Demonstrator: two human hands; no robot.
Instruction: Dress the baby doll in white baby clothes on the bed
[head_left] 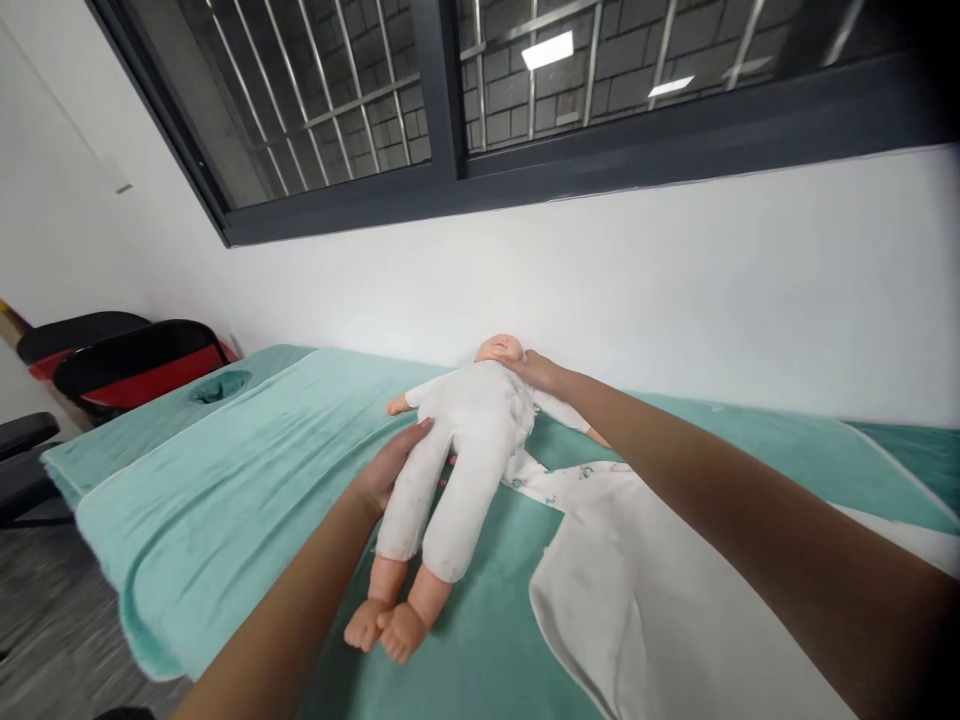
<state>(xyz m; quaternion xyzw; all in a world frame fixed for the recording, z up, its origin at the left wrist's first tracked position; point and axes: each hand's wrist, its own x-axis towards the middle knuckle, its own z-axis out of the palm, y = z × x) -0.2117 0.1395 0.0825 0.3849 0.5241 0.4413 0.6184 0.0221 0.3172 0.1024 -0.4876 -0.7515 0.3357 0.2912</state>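
Note:
A baby doll [480,440] with a white cloth body and bare plastic hands and feet lies face up, its feet towards me and its head by the wall. My left hand [397,462] is wrapped round the doll's thigh on the left, some fingertips showing between the legs. At the doll's neck and shoulder, my right hand [536,370] is closed, its fingers partly hidden behind the doll. White baby clothing [630,570] with a small coloured print lies spread to the right, partly under my right forearm.
A teal cover [247,480] lies over the bed, which stands against a white wall [600,270]. Above is a dark-framed window [442,120] with metal bars. Black and red chairs [142,365] stand at the left, beside a hole in the bed's end.

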